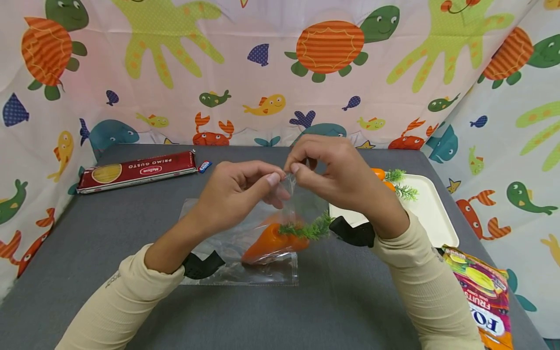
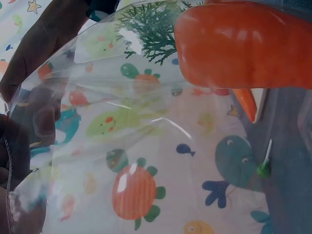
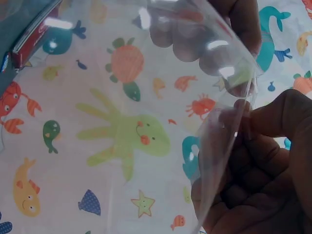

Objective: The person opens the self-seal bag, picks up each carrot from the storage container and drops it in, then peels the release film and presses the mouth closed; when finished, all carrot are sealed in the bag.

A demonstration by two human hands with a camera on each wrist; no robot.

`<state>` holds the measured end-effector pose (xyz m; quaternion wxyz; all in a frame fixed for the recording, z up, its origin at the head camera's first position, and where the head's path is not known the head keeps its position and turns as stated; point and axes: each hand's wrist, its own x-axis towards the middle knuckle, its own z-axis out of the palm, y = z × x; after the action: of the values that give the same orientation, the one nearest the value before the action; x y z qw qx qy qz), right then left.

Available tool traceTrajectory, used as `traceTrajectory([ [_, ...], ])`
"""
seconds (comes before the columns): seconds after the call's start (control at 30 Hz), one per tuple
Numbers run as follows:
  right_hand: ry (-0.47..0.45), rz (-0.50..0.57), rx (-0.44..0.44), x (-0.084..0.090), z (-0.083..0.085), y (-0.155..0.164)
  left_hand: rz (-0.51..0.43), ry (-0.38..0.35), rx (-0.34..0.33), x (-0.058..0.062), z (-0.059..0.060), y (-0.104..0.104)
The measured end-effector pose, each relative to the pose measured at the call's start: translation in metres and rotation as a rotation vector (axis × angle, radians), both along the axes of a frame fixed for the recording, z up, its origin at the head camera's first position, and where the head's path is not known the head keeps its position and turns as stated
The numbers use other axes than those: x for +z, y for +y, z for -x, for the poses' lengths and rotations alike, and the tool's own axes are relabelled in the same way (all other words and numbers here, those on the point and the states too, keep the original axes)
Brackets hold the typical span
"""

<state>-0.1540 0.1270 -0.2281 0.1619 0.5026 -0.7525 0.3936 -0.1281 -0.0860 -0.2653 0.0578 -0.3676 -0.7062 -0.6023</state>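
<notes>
Gray surface [image 1: 358,301], sea-animal curtain [image 1: 175,109] behind

Left hand [image 1: 236,189] and right hand [image 1: 330,163] pinch the clear bag [image 1: 234,231] at its top, each grip closed on plastic. Carrot [image 1: 264,243] shows through at six o'clock; tray [image 1: 430,214] at three, pasta packet [image 1: 170,166] at nine.

Your table [image 1: 332,301] is dark grey. Far off on your left lies a long red packet [image 1: 137,171], with a little blue sweet [image 1: 204,166] just beside its end. Near the back edge you have a small green thing on a white stick [image 2: 263,169]. On your right sit a white tray [image 1: 433,214] and a bright sweet bag [image 1: 483,296]. The low part of your clear bag [image 1: 232,233] seems to rest in the middle.
</notes>
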Motion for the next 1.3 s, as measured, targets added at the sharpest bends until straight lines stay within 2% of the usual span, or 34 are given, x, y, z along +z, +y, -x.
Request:
traceTrajectory([
  [0.17, 0.012, 0.007, 0.002, -0.0010, 0.0010, -0.0007, 0.014, 0.038, 0.011, -0.0009, 0.0001, 0.0008],
  [0.53, -0.017, 0.035, 0.019, -0.0017, 0.0010, 0.0053, -0.022, 0.008, -0.003, -0.0008, 0.0002, -0.0005],
  [0.77, 0.028, 0.038, 0.007, -0.0006, 0.0010, 0.0043, -0.010, 0.005, 0.006, -0.0014, 0.0006, 0.0001],
  [1.3, 0.092, -0.065, -0.084, -0.0008, -0.0015, 0.0050, -0.021, 0.032, 0.000, -0.0010, 0.0028, 0.0011],
])
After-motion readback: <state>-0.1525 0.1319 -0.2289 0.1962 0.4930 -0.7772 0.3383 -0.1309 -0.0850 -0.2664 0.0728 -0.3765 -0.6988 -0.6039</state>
